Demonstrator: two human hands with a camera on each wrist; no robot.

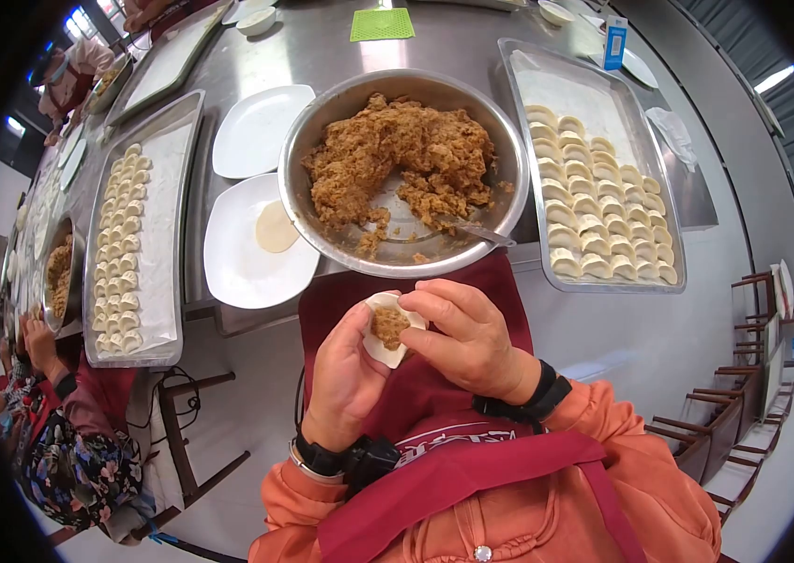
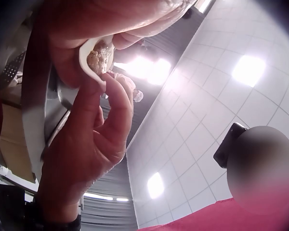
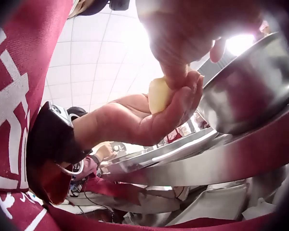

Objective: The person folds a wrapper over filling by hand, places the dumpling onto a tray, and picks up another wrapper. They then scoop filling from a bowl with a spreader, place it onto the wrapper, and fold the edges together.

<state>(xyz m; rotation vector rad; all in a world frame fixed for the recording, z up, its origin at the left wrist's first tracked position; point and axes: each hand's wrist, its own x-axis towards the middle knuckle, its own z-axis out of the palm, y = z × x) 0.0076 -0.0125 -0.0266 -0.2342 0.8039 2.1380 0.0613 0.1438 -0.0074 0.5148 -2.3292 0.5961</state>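
Left grip (image 1: 342,375) clamped on a dough wrapper (image 1: 380,354) with filling (image 1: 389,327) in it; right grip (image 1: 472,342) pinches the wrapper's edge. Steel bowl (image 1: 507,145) just beyond both grips, dumpling trays to either side of them. Text check: white lettering (image 1: 425,443) on red apron (image 1: 453,476), body-side of grips, partly hidden, unreadable. Blue carton (image 1: 615,42) far ahead-right, label too small to read.

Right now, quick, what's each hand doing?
Left hand: closed, holding a dumpling wrapper.
Right hand: closed, pinching the same dumpling wrapper's edge.
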